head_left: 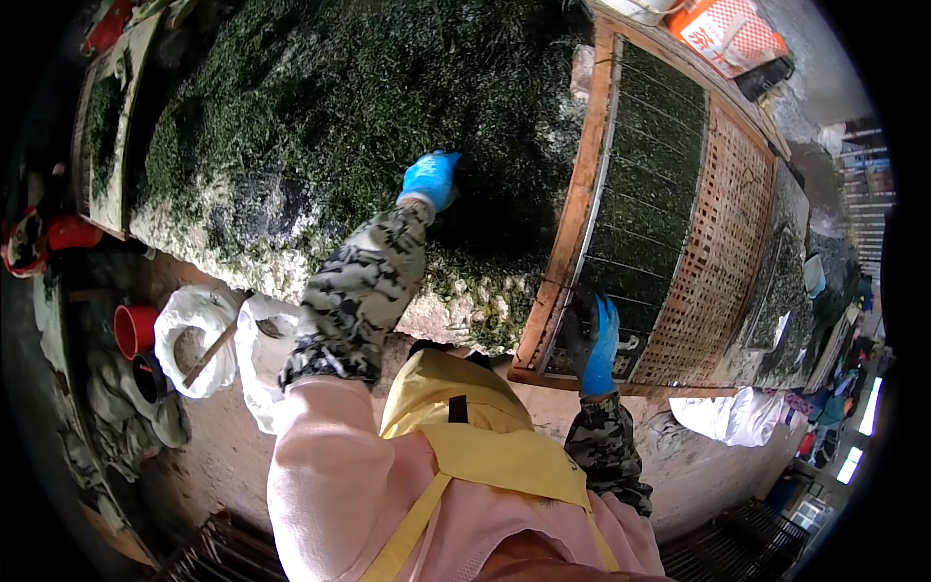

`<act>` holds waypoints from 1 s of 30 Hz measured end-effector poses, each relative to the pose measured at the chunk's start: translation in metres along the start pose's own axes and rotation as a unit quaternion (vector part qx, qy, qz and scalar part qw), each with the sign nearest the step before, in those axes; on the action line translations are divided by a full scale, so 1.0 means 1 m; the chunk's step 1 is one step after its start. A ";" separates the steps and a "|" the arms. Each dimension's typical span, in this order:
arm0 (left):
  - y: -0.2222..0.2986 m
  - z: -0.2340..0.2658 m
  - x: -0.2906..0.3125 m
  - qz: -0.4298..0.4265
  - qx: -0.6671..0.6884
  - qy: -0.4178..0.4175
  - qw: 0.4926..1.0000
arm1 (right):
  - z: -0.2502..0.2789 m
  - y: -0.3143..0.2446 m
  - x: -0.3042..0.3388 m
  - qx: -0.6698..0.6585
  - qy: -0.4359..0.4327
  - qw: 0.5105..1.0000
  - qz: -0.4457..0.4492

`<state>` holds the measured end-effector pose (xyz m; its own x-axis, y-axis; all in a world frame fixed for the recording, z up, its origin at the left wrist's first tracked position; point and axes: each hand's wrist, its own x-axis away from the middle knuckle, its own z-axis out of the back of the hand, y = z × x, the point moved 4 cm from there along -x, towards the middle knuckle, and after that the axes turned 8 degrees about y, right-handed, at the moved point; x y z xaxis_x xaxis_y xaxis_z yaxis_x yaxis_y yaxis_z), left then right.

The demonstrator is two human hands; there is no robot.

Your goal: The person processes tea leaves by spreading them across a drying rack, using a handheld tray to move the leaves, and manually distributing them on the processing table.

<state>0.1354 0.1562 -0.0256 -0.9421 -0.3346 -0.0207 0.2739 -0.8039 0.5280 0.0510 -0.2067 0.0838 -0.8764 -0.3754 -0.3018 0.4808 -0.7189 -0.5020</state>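
Note:
A broad, thick layer of dark green, stringy leafy matter (320, 107) covers the pale stone-like worktop before me. My left hand (430, 181), in a blue glove, is low over this green mass; its fingers are mostly hidden. To the right lies a wooden-framed rack (582, 184) with a woven lattice (722, 233). Thin wires cross a dark green layer (645, 165) on its left part. At the rack's near left corner is my right hand (599, 339), in a blue glove with a dark palm. Its grip is hard to make out.
Below the worktop at left stand white sacks (197, 339), a red bucket (134, 331) and a black bucket (150, 376). An orange-and-white container (727, 37) is at the far right. Another wood-edged board (126, 126) stands at the far left. A white bag (732, 417) lies beyond the rack's near edge.

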 end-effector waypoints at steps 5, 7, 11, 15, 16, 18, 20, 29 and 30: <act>0.004 0.069 0.007 0.230 0.648 0.000 0.726 | 0.023 0.019 -0.011 -0.062 0.042 0.997 -0.029; 0.055 0.148 0.018 0.221 0.714 -0.023 0.664 | 0.031 0.025 -0.021 -0.091 0.034 0.991 -0.090; 0.103 0.288 0.013 0.014 0.572 0.146 0.807 | 0.047 0.028 -0.048 -0.155 0.085 0.984 -0.017; 0.120 0.412 -0.010 -0.267 0.440 0.141 0.846 | 0.051 0.019 -0.083 -0.192 0.115 0.974 0.028; 0.128 0.422 -0.020 -0.264 0.434 0.132 0.851 | 0.051 0.013 -0.093 -0.190 0.120 0.974 0.036; 0.136 0.432 -0.029 -0.211 0.441 0.113 0.865 | 0.052 -0.007 -0.108 -0.240 0.125 0.960 0.065; 0.144 0.429 -0.046 -0.176 0.462 0.091 0.865 | 0.056 -0.031 -0.132 -0.334 0.145 0.925 0.104; 0.161 0.372 -0.009 -0.026 0.616 0.125 0.777 | 0.095 -0.172 -0.182 -0.302 0.398 0.802 0.327; 0.163 0.366 -0.006 -0.013 0.616 0.128 0.777 | 0.076 -0.187 -0.182 -0.303 0.396 0.798 0.337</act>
<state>0.1153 0.2074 0.3718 -0.8319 -0.5394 -0.1304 -0.2862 0.2157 0.9336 0.1184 -0.0487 0.2939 -0.2355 0.1038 -0.9663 0.9714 -0.0043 -0.2372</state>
